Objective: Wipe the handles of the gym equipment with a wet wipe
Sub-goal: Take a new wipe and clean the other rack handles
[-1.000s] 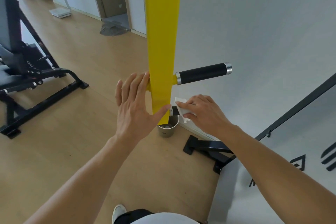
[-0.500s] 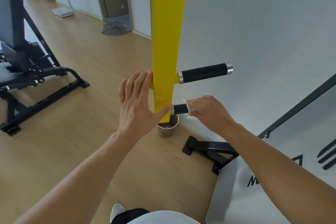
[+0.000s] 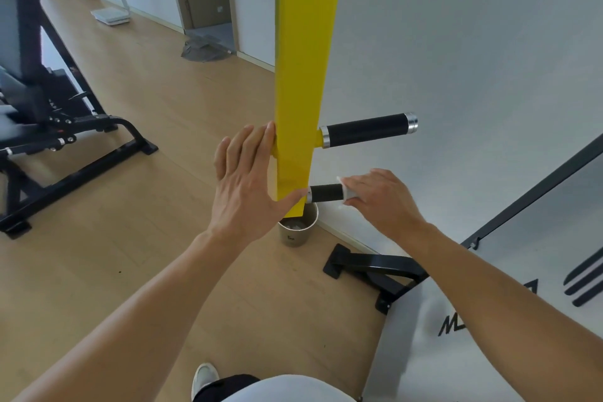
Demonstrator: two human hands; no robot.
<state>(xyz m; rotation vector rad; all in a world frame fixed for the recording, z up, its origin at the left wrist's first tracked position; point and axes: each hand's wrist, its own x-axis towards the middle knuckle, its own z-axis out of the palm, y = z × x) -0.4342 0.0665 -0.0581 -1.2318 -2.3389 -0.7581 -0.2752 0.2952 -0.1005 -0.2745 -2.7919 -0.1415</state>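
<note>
Beside a grey wall, a yellow post (image 3: 301,75) blocks the view's centre, a metal cup (image 3: 295,233) at its foot and a black bench (image 3: 39,127) at 9 o'clock. Left hand (image 3: 248,186) lies flat on the post; at its 3 o'clock, right hand (image 3: 380,197) grasps a wet wipe (image 3: 346,190) around the lower handle (image 3: 326,192), beneath the upper handle (image 3: 367,130).

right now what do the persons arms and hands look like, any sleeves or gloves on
Both forearms are bare up to the frame edge, with no sleeve showing. The left hand and right hand wear no gloves, and no rings, watch or wristband can be seen on them.
</note>
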